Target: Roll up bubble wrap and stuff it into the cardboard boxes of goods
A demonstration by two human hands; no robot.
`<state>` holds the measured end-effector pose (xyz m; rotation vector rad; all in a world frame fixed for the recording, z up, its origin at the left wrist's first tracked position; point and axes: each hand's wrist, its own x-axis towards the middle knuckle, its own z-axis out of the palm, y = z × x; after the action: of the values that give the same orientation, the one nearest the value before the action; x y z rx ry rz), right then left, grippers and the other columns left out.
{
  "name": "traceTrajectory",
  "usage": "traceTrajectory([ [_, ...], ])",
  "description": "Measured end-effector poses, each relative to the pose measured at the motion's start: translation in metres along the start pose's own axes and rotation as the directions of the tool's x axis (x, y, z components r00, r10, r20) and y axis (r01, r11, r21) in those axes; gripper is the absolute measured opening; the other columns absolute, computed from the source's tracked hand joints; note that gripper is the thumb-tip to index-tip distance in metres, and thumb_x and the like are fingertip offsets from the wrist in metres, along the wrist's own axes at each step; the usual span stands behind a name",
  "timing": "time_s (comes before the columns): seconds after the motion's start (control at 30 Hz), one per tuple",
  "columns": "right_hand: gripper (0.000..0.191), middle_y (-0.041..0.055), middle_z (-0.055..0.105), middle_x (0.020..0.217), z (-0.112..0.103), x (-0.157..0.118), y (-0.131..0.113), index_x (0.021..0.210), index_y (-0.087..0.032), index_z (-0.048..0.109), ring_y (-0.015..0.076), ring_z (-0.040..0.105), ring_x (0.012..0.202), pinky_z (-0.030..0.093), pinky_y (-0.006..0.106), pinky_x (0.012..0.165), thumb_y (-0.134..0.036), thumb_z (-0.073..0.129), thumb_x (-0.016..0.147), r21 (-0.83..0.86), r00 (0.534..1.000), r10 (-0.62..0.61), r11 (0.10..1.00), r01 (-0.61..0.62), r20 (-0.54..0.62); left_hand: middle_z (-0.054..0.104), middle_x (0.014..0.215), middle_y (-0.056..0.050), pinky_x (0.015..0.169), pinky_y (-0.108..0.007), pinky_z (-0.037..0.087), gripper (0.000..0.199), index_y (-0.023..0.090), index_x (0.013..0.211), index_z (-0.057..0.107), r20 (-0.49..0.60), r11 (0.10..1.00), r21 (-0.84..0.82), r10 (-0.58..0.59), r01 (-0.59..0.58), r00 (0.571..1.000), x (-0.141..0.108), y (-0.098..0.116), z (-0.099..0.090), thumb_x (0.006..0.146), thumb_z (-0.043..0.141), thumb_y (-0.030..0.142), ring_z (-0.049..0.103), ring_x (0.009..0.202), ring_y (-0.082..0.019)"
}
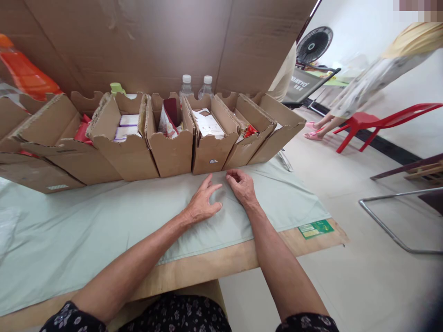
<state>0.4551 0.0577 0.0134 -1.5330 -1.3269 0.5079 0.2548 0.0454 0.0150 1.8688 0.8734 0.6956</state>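
Observation:
My left hand (204,201) hovers over or rests on the pale green cloth (138,221), its fingers spread and nothing between them. Beside it, my right hand (242,186) has its fingers curled in toward the thumb, with no object showing in them. Both hands are just in front of a row of open cardboard boxes. Nearest to them are a box with white papers (209,125) inside and a box holding a small red packet (250,131). Further left, one box contains a dark red and white packet (169,119), another white and purple cartons (128,128).
A tall cardboard panel (155,41) stands behind the boxes. Clear bottles with white caps (186,85) and an orange bottle (29,69) rise behind the row. To the right are a red chair (377,121), a fan (314,44) and a standing person (367,85).

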Motion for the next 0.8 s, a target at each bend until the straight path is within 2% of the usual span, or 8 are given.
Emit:
traceTrajectory([
  [0.07,0.031,0.0051,0.077,0.081,0.002,-0.002,-0.002,0.086,-0.021,0.073,0.0216,0.068,0.074,0.058,0.038,0.077,-0.049,0.061,0.079,-0.024,1.000,-0.012,1.000,0.011,-0.022,0.031,0.172,-0.017,0.102,-0.049,0.061,0.057,0.022,0.138,0.066,0.058,0.999,0.037,0.012,-0.014,0.998,-0.013,0.003,-0.009,0.080,0.069,0.019,0.042,0.154,-0.039],
  [0.13,0.030,0.0051,0.076,0.080,0.006,-0.004,-0.005,0.084,-0.022,0.072,0.0215,0.067,0.072,0.057,0.038,0.077,-0.050,0.061,0.080,-0.049,0.999,-0.028,0.998,0.026,-0.045,0.039,0.169,-0.015,0.089,-0.042,0.065,0.051,0.024,0.133,0.070,0.066,0.997,0.078,0.017,-0.022,0.998,-0.023,0.007,-0.025,0.083,0.068,0.021,0.047,0.151,-0.038],
  [0.23,0.027,0.0050,0.077,0.083,0.015,-0.004,-0.011,0.085,-0.024,0.071,0.0226,0.068,0.076,0.055,0.039,0.082,-0.050,0.063,0.081,-0.087,0.995,-0.062,0.995,0.055,-0.076,0.046,0.164,-0.014,0.080,-0.037,0.065,0.044,0.024,0.129,0.072,-0.057,0.992,0.123,0.021,-0.014,0.998,-0.028,0.010,-0.051,0.086,0.064,0.023,0.054,0.144,-0.036],
  [0.33,0.025,0.0053,0.077,0.087,0.025,0.000,-0.018,0.089,-0.025,0.072,0.0242,0.069,0.083,0.053,0.040,0.088,-0.047,0.063,0.082,-0.125,0.992,-0.092,0.989,0.080,-0.090,0.056,0.156,-0.014,0.081,-0.038,0.064,0.039,0.023,0.124,0.074,-0.154,0.992,0.122,0.047,-0.028,0.987,-0.018,0.007,-0.064,0.087,0.062,0.024,0.064,0.131,-0.032],
  [0.43,0.022,0.0058,0.077,0.086,0.031,0.006,-0.023,0.088,-0.025,0.073,0.0241,0.069,0.080,0.053,0.040,0.085,-0.044,0.064,0.082,-0.166,0.992,-0.103,0.982,0.089,-0.074,0.072,0.133,-0.011,0.092,-0.040,0.063,0.036,0.020,0.118,0.076,-0.157,0.994,0.092,0.068,-0.054,0.985,-0.004,-0.003,-0.058,0.085,0.060,0.020,0.072,0.113,-0.026],
  [0.53,0.021,0.0056,0.076,0.081,0.033,0.012,-0.024,0.082,-0.025,0.073,0.0236,0.067,0.073,0.051,0.038,0.077,-0.045,0.064,0.083,-0.210,0.995,-0.089,0.975,0.075,-0.056,0.078,0.115,-0.009,0.100,-0.040,0.060,0.034,0.018,0.112,0.077,-0.160,0.995,0.068,0.077,-0.067,0.984,0.004,-0.015,-0.044,0.083,0.059,0.016,0.073,0.110,-0.025],
  [0.63,0.028,0.0049,0.074,0.074,0.034,0.018,-0.023,0.078,-0.025,0.073,0.0229,0.065,0.068,0.047,0.036,0.070,-0.051,0.064,0.085,-0.238,0.996,-0.067,0.970,0.052,-0.055,0.078,0.115,-0.008,0.100,-0.039,0.059,0.032,0.020,0.110,0.077,-0.169,0.995,0.054,0.091,-0.083,0.981,0.005,-0.023,-0.038,0.084,0.058,0.016,0.072,0.112,-0.024],
  [0.8,0.042,0.0036,0.070,0.067,0.034,0.024,-0.024,0.075,-0.024,0.073,0.0203,0.062,0.064,0.044,0.032,0.065,-0.060,0.059,0.091,-0.235,0.996,-0.058,0.971,0.040,-0.067,0.078,0.116,-0.008,0.103,-0.039,0.058,0.031,0.020,0.108,0.077,-0.171,0.993,0.052,0.110,-0.103,0.979,0.002,-0.026,-0.039,0.084,0.058,0.016,0.072,0.111,-0.023],
])
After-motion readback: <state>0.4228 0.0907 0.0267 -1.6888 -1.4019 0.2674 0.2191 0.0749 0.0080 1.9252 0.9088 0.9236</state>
